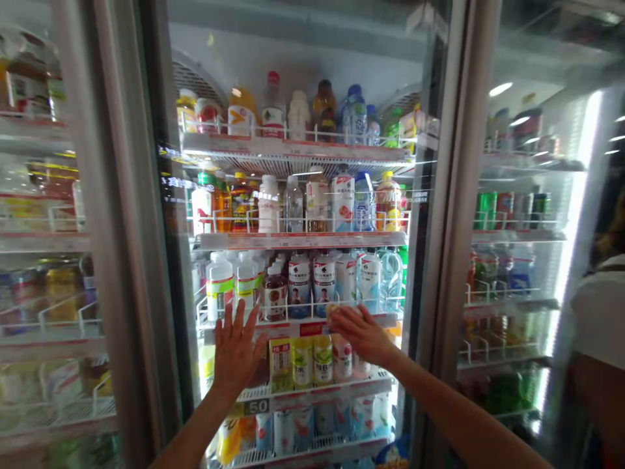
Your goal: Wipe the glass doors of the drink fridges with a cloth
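Note:
My left hand (239, 352) is raised with its fingers spread, in front of the glass door (297, 39) of a lit drinks fridge. It holds nothing. My right hand (361, 333) reaches in from the right, fingers stretched out toward the left. A small pale patch shows by its fingertips; whether that is a thing or a reflection I cannot make out. Whether either palm touches the glass is unclear. Behind the hands stand white-labelled bottles (299, 286) on a wire-fronted shelf. Below them is a row of yellow-green drinks (312, 361).
Steel door frames (454, 215) run upright on both sides. More bottles (342, 117) fill the upper shelves. A neighbouring fridge section with cans (512, 210) is at the right. A person in a white sleeve (600, 312) stands at the far right edge.

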Demonstrator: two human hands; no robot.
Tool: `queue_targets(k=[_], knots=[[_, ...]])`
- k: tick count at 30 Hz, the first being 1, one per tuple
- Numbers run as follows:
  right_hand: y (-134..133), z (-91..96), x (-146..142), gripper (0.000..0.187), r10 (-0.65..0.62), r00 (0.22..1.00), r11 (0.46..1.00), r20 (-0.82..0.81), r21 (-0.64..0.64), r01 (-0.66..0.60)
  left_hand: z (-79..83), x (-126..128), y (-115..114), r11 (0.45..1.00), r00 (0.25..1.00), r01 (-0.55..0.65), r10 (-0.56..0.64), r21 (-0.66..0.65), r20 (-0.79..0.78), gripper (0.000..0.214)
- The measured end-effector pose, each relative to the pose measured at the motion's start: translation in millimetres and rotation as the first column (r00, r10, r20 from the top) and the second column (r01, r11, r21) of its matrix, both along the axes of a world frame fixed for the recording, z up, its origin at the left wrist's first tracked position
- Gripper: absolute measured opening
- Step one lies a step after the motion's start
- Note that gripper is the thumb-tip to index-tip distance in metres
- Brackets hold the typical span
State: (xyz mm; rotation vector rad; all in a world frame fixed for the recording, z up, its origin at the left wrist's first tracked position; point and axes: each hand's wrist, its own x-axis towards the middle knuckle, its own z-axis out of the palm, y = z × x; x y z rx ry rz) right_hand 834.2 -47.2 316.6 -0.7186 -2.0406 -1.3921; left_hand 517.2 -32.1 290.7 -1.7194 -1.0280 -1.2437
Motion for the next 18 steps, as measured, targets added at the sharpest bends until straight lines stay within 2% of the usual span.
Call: queue_targets(k=[2,4,5,6,9,11,13,15,16,17,18], knots=[[1,16.7,17,0.048,-0.09,0.96,0.993,-0.264,0.049,0.106,-0.5,-1,2,1.0,1.0,0.008,-0.008,0.006,0.0,0.063],[1,27.9,29,0.052,-0.112,0.862,0.977,-0.494,0.103,0.186,-1.5,-1,3,1.0,1.0,0.013,-0.013,0.014,0.005,0.063],[0,26.8,32,0.055,-0.102,0.846,0.974,-0.523,0.119,0.191,-2.2,0,3,1.0,1.0,0.014,-0.014,0.017,0.009,0.063],[-1,21.1,34,0.057,-0.089,0.861,0.977,-0.501,0.123,0.173,-2.7,0,3,1.0,1.0,0.015,-0.016,0.019,0.01,0.063],[-4,-4.4,41,0.059,-0.062,0.95,0.995,-0.307,0.056,0.083,-1.4,2,0,1.0,1.0,0.016,-0.016,0.014,0.013,0.065],[-3,-5.6,52,0.059,-0.073,0.946,0.995,-0.315,0.045,0.092,4.3,7,-3,1.0,1.0,0.02,-0.02,0.022,0.019,0.067],[2,10.4,61,0.058,-0.072,0.86,0.983,-0.505,0.112,0.148,14.2,15,-5,0.999,1.0,0.027,-0.027,0.033,0.014,0.068],[6,27.2,59,0.057,-0.01,0.704,0.96,-0.71,0.191,0.207,25.5,25,-6,0.999,1.0,0.029,-0.029,0.041,0.008,0.068],[8,30.0,50,0.058,0.026,0.648,0.951,-0.762,0.219,0.219,30.3,30,-5,0.999,1.0,0.025,-0.025,0.04,0.011,0.068],[8,27.5,38,0.059,0.045,0.638,0.95,-0.769,0.23,0.209,34.1,33,-5,0.999,1.0,0.019,-0.02,0.039,0.018,0.069],[7,20.3,24,0.06,0.046,0.673,0.957,-0.738,0.226,0.182,36.5,36,-4,0.999,1.0,0.013,-0.014,0.036,0.025,0.069]])
